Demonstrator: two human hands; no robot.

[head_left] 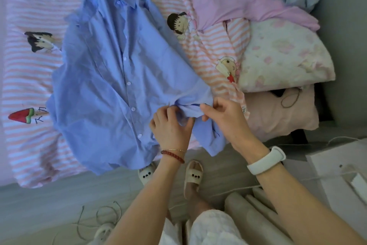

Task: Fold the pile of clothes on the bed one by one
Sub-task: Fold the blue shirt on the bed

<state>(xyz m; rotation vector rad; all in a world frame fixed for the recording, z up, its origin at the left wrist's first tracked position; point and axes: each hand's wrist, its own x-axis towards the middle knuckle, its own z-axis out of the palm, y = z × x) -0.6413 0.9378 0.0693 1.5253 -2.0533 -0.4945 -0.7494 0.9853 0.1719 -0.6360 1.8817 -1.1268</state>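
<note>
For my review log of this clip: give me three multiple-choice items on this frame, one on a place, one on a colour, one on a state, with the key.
1. Where does the pink garment lie?
A. on the floor
B. on the bed, right of the blue shirt
C. under the blue shirt

2. What colour is the band on the right wrist?
A. white
B. black
C. green

3. What are the hands doing?
A. both hang idle
B. only the left hand holds cloth
C. both grip the shirt's sleeve

Key:
1 B, it sits bunched beyond the shirt's right side, on the striped sheet.
2 A, the wristband is white.
3 C, the left hand and right hand both curl round bunched blue fabric.
</note>
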